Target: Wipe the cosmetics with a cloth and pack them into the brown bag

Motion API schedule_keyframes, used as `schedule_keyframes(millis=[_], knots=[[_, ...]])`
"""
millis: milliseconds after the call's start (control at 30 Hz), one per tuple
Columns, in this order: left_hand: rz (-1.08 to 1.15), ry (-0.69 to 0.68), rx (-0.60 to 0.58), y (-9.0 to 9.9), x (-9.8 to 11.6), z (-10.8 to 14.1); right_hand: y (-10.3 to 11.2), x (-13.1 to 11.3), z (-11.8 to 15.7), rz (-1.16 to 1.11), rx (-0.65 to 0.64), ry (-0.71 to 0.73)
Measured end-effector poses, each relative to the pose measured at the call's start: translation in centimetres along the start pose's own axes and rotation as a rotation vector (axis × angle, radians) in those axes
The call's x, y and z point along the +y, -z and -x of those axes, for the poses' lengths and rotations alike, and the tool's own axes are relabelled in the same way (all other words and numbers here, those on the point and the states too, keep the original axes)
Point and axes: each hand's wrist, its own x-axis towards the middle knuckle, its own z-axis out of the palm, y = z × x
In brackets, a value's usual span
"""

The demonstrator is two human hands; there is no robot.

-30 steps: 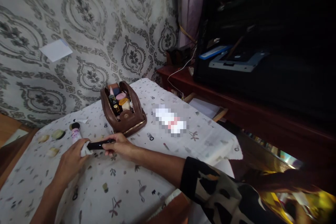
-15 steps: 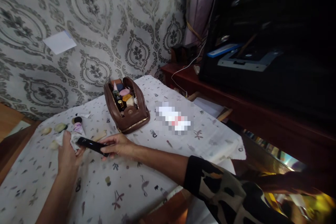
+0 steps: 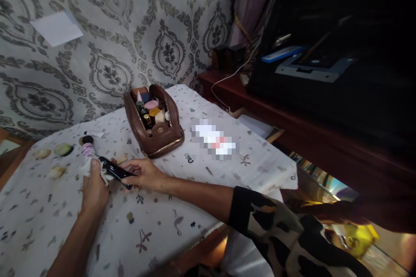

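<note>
A glossy black tube-like item (image 3: 116, 171) is held between my two hands. My right hand (image 3: 144, 175) pinches its lower right end with closed fingers. Around a crumpled white wipe (image 3: 105, 176), my left hand (image 3: 95, 188) is closed at the tube's upper left end. Just beyond that hand lie a purple-labelled container with a dark top (image 3: 87, 147) and a small beige item (image 3: 121, 158). An open brown bag (image 3: 154, 125) full of cosmetics stands behind my right hand.
Several small round items, one a greenish piece (image 3: 63, 149), lie at the left of the patterned tablecloth (image 3: 169, 233). A blurred-out item (image 3: 214, 138) is right of the bag. Beyond the table are a dark screen (image 3: 325, 108) and a red-brown cabinet (image 3: 224, 91).
The camera view has shifted a little. My left hand with the wipe has moved right along the black item, and more of the purple-labelled container's surroundings show.
</note>
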Motion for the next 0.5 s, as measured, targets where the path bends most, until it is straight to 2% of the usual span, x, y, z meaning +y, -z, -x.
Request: schedule_keyframes(millis=[67,133,267,367,500], knots=[[0.101,0.025,-0.018,-0.7,0.2,0.5,0.1,-0.1,0.0,0.004,0.007,-0.01],[0.203,-0.024,-0.04,-0.9,0.5,0.8,0.1,-0.1,0.0,0.017,0.006,-0.023],[0.314,-0.105,-0.036,-0.3,0.8,0.5,0.2,-0.4,0.2,0.056,-0.034,-0.037],[0.261,-0.098,-0.015,0.3,0.7,-0.1,0.1,-0.6,0.5,0.077,-0.051,-0.072],[0.074,-0.075,0.076,0.8,0.5,-0.6,-0.2,-0.7,0.7,0.084,-0.071,-0.123]])
